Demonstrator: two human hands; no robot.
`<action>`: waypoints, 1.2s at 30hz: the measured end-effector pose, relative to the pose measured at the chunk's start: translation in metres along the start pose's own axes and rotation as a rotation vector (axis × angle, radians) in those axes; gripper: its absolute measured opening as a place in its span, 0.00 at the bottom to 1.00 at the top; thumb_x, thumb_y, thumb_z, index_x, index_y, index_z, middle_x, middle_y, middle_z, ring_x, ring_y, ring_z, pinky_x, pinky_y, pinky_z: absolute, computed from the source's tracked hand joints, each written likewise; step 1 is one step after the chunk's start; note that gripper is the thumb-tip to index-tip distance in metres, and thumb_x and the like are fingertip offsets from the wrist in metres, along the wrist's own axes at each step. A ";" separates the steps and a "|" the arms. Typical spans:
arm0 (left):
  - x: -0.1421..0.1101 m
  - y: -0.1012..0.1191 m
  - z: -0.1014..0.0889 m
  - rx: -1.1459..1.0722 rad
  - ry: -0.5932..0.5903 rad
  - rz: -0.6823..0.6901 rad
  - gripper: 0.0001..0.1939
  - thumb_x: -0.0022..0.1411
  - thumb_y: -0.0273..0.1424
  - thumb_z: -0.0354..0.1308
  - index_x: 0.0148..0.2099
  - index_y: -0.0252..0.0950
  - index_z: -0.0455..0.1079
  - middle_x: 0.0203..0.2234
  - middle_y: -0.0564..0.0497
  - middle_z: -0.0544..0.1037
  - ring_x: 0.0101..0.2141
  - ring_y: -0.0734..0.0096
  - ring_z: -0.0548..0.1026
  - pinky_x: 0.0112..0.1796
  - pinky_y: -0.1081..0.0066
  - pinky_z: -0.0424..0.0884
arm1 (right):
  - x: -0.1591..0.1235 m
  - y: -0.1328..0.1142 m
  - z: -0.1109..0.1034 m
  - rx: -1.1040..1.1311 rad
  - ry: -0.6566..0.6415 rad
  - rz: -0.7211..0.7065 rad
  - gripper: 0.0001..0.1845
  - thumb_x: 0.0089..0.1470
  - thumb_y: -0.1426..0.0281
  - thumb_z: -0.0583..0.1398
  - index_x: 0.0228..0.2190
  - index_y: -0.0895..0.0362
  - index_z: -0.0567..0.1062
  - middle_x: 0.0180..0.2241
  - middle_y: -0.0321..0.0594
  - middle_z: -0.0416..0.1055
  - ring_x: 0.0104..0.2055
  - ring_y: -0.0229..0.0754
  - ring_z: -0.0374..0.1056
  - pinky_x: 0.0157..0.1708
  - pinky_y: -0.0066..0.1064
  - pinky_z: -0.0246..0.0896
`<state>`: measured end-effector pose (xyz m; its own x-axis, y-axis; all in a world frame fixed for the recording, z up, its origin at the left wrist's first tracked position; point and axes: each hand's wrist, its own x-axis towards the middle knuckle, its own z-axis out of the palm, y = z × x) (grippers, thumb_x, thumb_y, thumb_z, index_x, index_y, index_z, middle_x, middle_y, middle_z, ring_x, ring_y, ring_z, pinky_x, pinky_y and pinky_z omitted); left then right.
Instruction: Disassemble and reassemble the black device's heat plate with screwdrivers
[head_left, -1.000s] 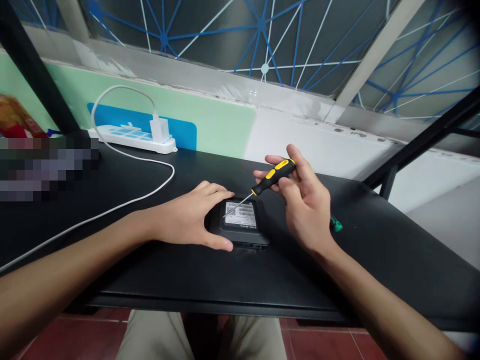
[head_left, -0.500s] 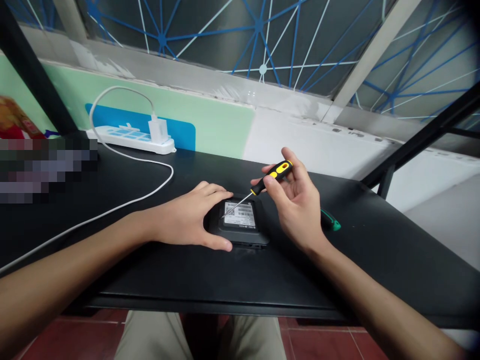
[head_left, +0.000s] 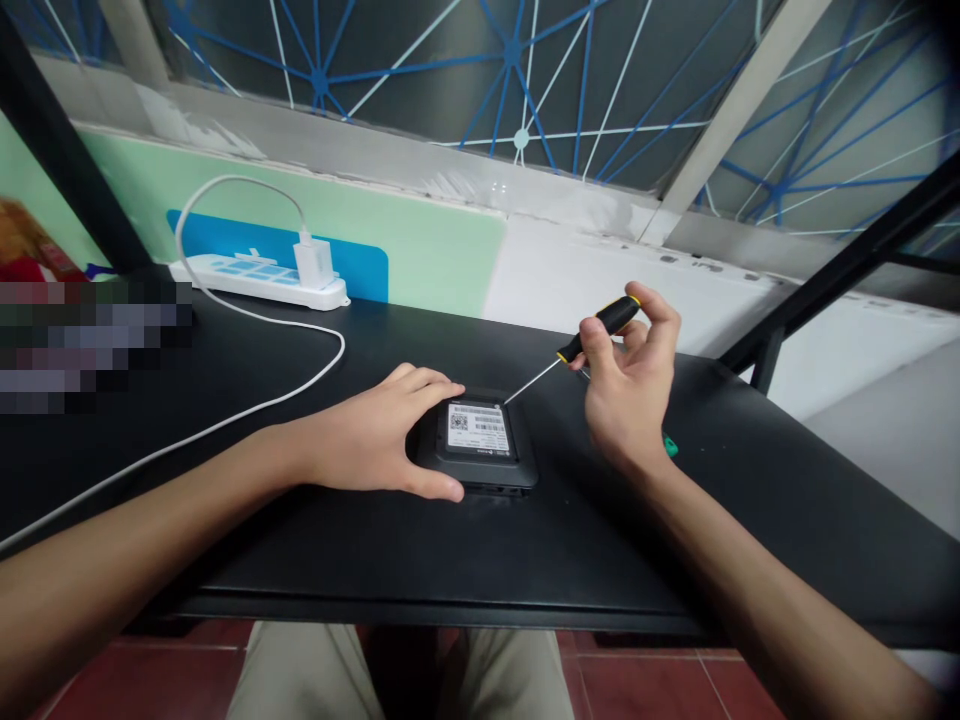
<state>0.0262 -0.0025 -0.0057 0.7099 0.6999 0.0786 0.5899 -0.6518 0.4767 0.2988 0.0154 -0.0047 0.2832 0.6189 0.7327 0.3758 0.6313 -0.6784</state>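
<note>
A flat black electronic box point(head_left: 480, 470) lies on the black table, with a white label of barcodes and a QR code on top. Small sockets show along its near edge. My left hand point(head_left: 382, 435) grips its left side, thumb at the near edge and fingers at the far one. In my right hand point(head_left: 634, 385) is a black and yellow screwdriver point(head_left: 611, 320), held tilted. The tip of its thin shaft is at the far right corner of the label; whether it touches cannot be made out. Mostly hidden behind my right wrist is something green point(head_left: 670, 446).
A white power strip point(head_left: 259, 280) with a plugged-in charger point(head_left: 313, 262) stands along the wall. From it a white cable point(head_left: 292, 390) runs across the table point(head_left: 450, 560) to the left. Black frame posts rise at both sides.
My right hand has moved right with the screwdriver, and the tip has gone from the label's left side to its far right corner. My left hand and the box have stayed put.
</note>
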 end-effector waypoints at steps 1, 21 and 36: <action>0.000 0.000 0.000 0.001 -0.002 -0.002 0.53 0.56 0.59 0.67 0.73 0.37 0.55 0.69 0.41 0.61 0.69 0.49 0.57 0.68 0.52 0.58 | 0.001 0.001 -0.001 -0.021 0.023 0.003 0.25 0.58 0.58 0.67 0.54 0.42 0.66 0.37 0.35 0.69 0.27 0.37 0.68 0.30 0.39 0.73; 0.000 -0.002 0.000 -0.003 -0.003 -0.005 0.53 0.55 0.60 0.67 0.73 0.37 0.55 0.69 0.42 0.62 0.68 0.49 0.57 0.68 0.52 0.58 | 0.000 -0.001 0.001 0.099 0.011 0.143 0.20 0.61 0.65 0.62 0.53 0.42 0.66 0.44 0.36 0.77 0.33 0.40 0.78 0.43 0.46 0.77; 0.000 -0.001 0.001 -0.006 0.005 -0.008 0.53 0.55 0.59 0.67 0.73 0.39 0.56 0.69 0.42 0.62 0.69 0.48 0.58 0.67 0.52 0.60 | 0.006 0.004 0.000 0.165 0.056 0.179 0.23 0.55 0.62 0.68 0.51 0.44 0.70 0.33 0.31 0.70 0.34 0.39 0.75 0.37 0.38 0.75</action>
<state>0.0257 -0.0016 -0.0069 0.7037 0.7061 0.0789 0.5928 -0.6447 0.4827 0.3025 0.0215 -0.0025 0.3820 0.7039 0.5989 0.1673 0.5846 -0.7939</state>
